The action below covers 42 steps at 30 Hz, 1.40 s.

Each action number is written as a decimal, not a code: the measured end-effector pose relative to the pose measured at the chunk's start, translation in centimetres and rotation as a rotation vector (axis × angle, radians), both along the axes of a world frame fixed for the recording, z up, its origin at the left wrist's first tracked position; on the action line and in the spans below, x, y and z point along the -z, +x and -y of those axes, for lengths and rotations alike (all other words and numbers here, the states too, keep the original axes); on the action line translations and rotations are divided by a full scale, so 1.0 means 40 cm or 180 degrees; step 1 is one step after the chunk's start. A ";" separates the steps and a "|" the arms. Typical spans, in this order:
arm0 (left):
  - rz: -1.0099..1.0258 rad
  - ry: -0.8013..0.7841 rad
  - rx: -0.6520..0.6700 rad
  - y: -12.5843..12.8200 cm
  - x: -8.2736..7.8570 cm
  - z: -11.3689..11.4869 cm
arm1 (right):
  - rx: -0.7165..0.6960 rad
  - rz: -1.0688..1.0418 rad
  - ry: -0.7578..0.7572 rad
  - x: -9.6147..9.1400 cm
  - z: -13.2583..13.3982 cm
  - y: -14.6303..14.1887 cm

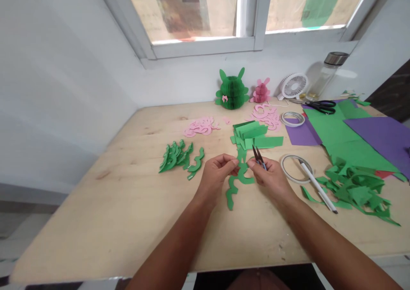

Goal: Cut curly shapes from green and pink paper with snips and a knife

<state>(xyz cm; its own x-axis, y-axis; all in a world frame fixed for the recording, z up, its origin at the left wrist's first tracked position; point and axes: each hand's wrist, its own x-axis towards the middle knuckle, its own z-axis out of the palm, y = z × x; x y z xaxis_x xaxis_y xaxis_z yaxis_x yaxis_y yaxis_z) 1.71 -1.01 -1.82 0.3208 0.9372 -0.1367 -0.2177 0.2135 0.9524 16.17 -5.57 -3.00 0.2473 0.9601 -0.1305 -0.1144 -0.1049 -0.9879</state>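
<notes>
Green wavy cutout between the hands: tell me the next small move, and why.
Probably carry the green wavy cutout left and lay it by the pile of green cutouts. It looks cut free and shaped like those, the left hand pinches its top, and the snips in the right hand point away from the paper.

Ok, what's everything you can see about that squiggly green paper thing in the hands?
The wavy green paper cut-out is one flat, thin piece of paper with curvy, bumpy edges, like a snake. Its top is pinched by the left hand and the right hand, which also holds small black snips. The rest trails down toward the person, its lower end over the pale wooden table.
</notes>
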 end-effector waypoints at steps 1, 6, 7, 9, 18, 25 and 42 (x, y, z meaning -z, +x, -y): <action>-0.0025 -0.0014 0.0033 0.000 -0.002 0.001 | 0.0012 -0.0008 0.0034 0.001 0.000 0.002; -0.0268 0.0044 0.0339 0.004 -0.018 0.014 | 0.0138 -0.0243 0.0112 0.008 0.000 0.005; -0.0306 0.0062 0.0382 0.005 -0.021 0.017 | 0.0162 -0.0290 0.0111 0.009 -0.001 0.005; -0.0337 0.0056 0.0426 0.009 -0.024 0.021 | 0.0241 -0.0347 0.0084 0.010 -0.004 0.005; -0.0227 -0.0175 0.0731 0.005 -0.016 0.021 | 0.0537 -0.0442 0.0037 0.001 -0.003 0.006; -0.0262 -0.0061 0.0521 -0.011 -0.018 0.005 | 0.0546 -0.0436 -0.0025 -0.003 -0.003 0.002; 0.0536 -0.0805 0.1200 -0.009 -0.015 0.004 | 0.0942 -0.1203 0.0158 -0.029 -0.007 0.000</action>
